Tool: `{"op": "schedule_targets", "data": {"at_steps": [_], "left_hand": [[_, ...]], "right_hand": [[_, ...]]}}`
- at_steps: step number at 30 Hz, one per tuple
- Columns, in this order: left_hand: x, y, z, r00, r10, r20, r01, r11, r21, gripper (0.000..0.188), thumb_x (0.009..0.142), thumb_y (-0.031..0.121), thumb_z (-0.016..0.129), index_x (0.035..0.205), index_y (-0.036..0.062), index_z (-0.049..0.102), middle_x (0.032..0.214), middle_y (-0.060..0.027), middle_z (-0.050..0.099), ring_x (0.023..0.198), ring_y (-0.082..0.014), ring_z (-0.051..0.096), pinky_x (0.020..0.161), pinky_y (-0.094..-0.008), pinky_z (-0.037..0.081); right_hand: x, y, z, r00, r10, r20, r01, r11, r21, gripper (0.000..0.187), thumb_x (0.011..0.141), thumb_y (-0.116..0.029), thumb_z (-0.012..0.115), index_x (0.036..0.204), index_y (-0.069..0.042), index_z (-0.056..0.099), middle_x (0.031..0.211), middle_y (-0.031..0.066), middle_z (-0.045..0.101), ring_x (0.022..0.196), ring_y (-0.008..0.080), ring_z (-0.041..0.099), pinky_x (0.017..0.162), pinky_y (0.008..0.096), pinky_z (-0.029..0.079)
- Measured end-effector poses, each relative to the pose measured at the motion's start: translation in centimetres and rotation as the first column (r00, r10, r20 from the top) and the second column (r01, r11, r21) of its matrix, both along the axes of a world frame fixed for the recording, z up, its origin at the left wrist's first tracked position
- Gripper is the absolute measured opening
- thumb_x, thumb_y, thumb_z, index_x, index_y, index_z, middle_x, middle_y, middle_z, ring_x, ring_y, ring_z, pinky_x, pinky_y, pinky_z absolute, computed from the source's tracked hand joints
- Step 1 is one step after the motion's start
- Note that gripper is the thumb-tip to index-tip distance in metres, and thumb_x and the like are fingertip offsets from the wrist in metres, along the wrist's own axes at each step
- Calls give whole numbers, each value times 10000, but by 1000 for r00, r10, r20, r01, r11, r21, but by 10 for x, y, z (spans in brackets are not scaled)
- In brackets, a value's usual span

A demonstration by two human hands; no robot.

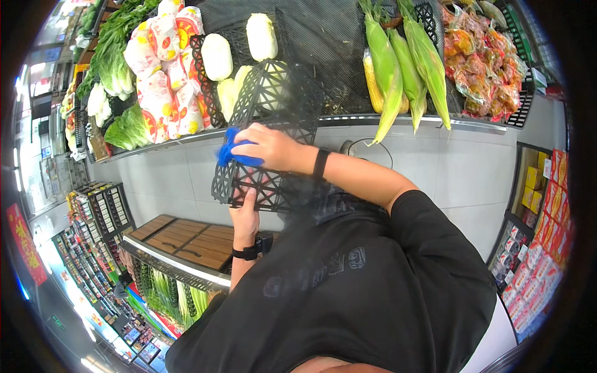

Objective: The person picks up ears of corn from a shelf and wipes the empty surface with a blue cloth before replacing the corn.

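A black plastic lattice divider (280,186), bent at an angle, is held over the front edge of the produce shelf. My left hand (246,210) grips its lower side, with the fingers partly showing through the openings. My right hand (268,148) is closed around a bunched blue cloth (231,152), pressed against the lattice's near left part. Just beyond the divider lie pale Chinese cabbages (216,57), some of them partly hidden behind its bars.
Left on the shelf are a stack of white printed wrapped packages (165,74) and leafy greens (127,127). To the right lie corn ears (385,68) and bagged reddish produce (485,68). A wooden-topped stand (180,239) is at lower left, stacked boxes (541,248) at right.
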State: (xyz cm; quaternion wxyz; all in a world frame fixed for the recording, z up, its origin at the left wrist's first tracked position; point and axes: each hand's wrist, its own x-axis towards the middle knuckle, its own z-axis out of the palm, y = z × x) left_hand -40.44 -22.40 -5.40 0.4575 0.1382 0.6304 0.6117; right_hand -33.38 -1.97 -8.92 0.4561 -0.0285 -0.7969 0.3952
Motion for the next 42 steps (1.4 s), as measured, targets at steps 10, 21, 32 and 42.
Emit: {"op": "schedule_targets", "data": {"at_steps": [10,21,32,42], "left_hand": [[4,4,-1,999,36,24,-38,997,61,469,941,-34,475,1397,20,380,1361,-165,485,1143,-315,582,873,-446,567],[-2,-1,-2,998,-22,-52,22,1000,-11,501,950,-20,452,1431,31,321,1392,-161,453,1154,-354,575,860,-475,574],[-2,3,5,996,-57,-68,55,998,-30,409,950,-31,467,1357,-25,431,1282,-136,548,1114,-261,588,877,-424,564],[15,22,24,967,-151,-204,157,988,12,352,935,-4,531,1284,-53,517,1220,-115,603,1063,-167,588,861,-312,513]], "right_hand": [[-8,103,-71,816,-508,275,572,774,-270,317,695,0,652,1006,-58,625,1010,153,617,987,350,579,899,423,462],[-23,118,-57,903,-385,194,422,878,-225,301,738,-2,593,1031,-53,641,1027,165,633,1003,339,586,903,410,473],[2,12,23,944,328,23,-329,937,115,506,590,7,727,1076,-96,634,1090,70,619,987,281,598,862,380,512],[40,193,-91,704,-471,532,541,841,28,277,715,-31,644,986,-87,656,964,143,654,921,350,622,834,416,502]]}}
